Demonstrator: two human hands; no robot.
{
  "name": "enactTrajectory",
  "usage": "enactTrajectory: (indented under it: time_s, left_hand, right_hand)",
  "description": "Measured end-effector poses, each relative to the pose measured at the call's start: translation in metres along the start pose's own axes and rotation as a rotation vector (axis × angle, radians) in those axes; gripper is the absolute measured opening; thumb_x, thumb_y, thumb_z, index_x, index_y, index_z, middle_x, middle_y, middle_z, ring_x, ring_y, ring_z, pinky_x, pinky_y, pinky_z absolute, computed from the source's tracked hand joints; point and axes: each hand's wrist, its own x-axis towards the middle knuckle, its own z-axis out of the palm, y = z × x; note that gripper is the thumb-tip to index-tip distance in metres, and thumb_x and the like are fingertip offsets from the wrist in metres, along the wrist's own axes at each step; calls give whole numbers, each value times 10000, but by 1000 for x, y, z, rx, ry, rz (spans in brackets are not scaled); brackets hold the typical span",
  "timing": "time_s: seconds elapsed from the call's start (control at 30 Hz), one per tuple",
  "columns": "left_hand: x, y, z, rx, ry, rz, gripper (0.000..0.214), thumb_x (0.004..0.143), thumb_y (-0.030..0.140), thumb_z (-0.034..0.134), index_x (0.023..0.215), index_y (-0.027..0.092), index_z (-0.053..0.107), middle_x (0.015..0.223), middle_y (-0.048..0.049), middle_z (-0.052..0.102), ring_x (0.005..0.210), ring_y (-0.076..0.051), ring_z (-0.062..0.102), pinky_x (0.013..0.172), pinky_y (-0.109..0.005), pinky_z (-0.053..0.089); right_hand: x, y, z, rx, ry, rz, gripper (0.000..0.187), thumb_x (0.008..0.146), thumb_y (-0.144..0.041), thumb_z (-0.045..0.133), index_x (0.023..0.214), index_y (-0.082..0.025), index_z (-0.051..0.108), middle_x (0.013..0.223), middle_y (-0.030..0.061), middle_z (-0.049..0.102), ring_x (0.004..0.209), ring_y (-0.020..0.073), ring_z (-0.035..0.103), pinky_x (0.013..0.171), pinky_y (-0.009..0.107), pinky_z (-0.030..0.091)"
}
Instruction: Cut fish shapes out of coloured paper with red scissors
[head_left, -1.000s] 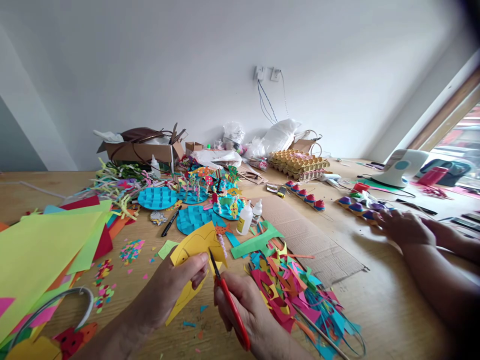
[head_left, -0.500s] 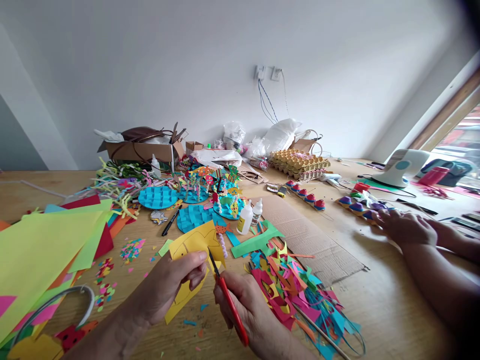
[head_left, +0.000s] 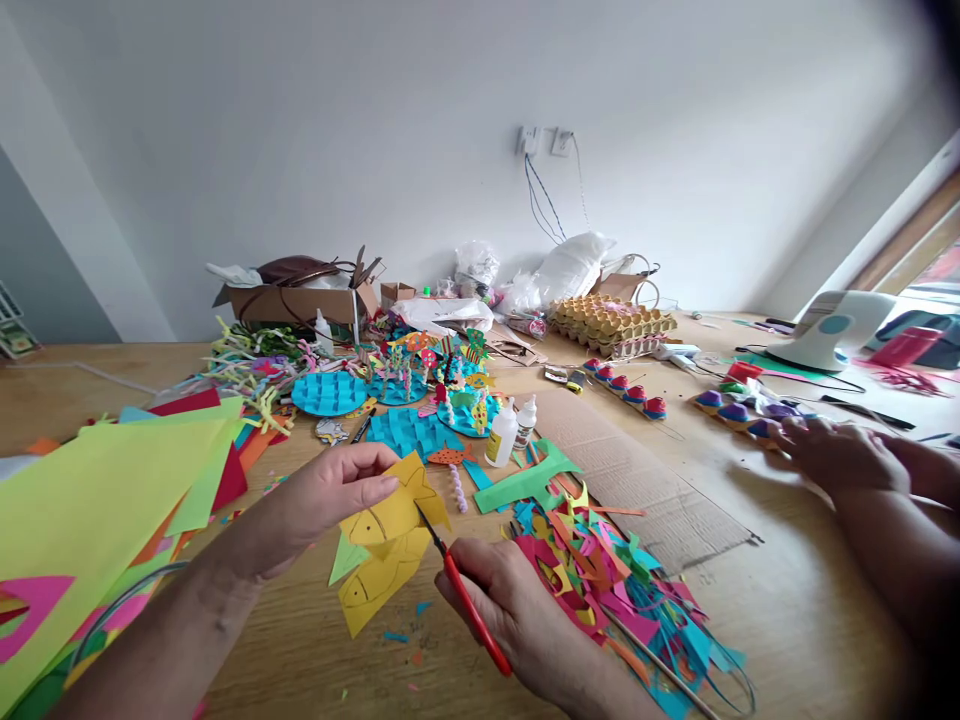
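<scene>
A yellow sheet of paper (head_left: pixel 386 515) with fish outlines drawn on it hangs above the table, pinched along its upper edge by my left hand (head_left: pixel 341 490). My right hand (head_left: pixel 517 610) grips red-handled scissors (head_left: pixel 469 600), whose blades reach the paper near a drawn fish's tail. The lower part of the paper, bearing another fish drawing, hangs down. Just behind the paper lies an orange spotted paper fish (head_left: pixel 450 455) with a twisted pale purple stem.
Paper scraps (head_left: pixel 600 570) heap right of my hands, beside a cardboard sheet (head_left: pixel 630 470). Glue bottles (head_left: pixel 501 435) stand behind. Coloured sheets (head_left: pixel 112 490) lie left. Another person's hands (head_left: pixel 840 455) rest near painted egg-carton pieces (head_left: pixel 731 412) at right.
My left hand has shifted its hold to the paper's upper edge, uncovering the drawn fish. The paper has turned and tilted. The view has swung slightly left.
</scene>
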Motion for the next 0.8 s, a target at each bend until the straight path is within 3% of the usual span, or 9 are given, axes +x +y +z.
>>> enactTrajectory:
  time_s: [0.27,0.57,0.8]
  left_hand:
    - [5,-9,4,-102,-49,-56,115,705,260,672,760,177,616,713,1,656,643,-138,596,569,-208,435]
    - [6,-16,22,-270,-60,-41,128,725,243,655,758,184,546,732,9,660,673,-126,589,650,-235,445]
    - [5,-21,27,-225,-50,-99,112,742,234,611,797,195,521,715,24,608,607,-98,499,557,-200,392]
  right_hand:
    - [-1,3,6,179,-34,82,385,889,-431,434,601,-178,394,509,-57,362,460,70,308,417,187,236]
    - [-2,11,21,485,21,159,516,818,-654,364,672,-168,460,468,-50,415,398,69,351,379,169,257]
    - [-3,2,17,476,50,132,569,823,-666,332,561,-171,436,437,-43,406,396,69,344,403,187,266]
